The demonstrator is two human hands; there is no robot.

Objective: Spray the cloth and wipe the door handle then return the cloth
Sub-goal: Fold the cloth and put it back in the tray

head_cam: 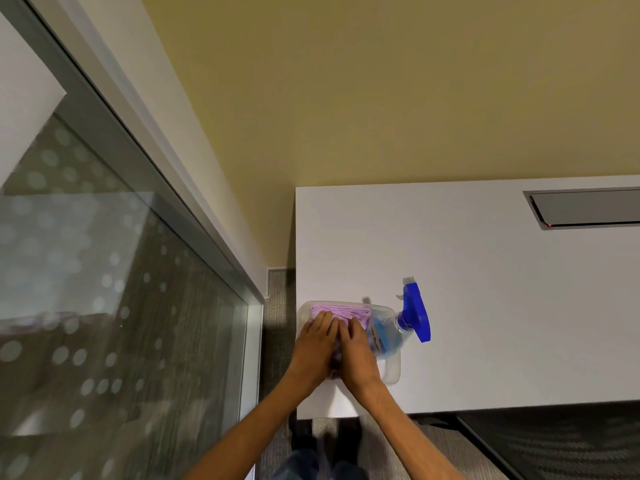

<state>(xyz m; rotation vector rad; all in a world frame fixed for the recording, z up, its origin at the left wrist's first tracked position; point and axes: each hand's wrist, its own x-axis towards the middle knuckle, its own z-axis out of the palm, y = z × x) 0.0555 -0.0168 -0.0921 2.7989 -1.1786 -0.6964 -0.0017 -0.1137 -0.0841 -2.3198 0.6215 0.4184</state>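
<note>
In the clear bin, both flat hands press the purple cloth beneath.

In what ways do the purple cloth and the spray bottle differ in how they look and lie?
The purple cloth is soft, folded and opaque; the spray bottle is rigid and clear, with a blue trigger head. Both hands, left hand and right hand, rest on the cloth; neither touches the bottle. The bottle's head juts past the clear plastic bin; the cloth stays inside. Both lie in that bin.
</note>
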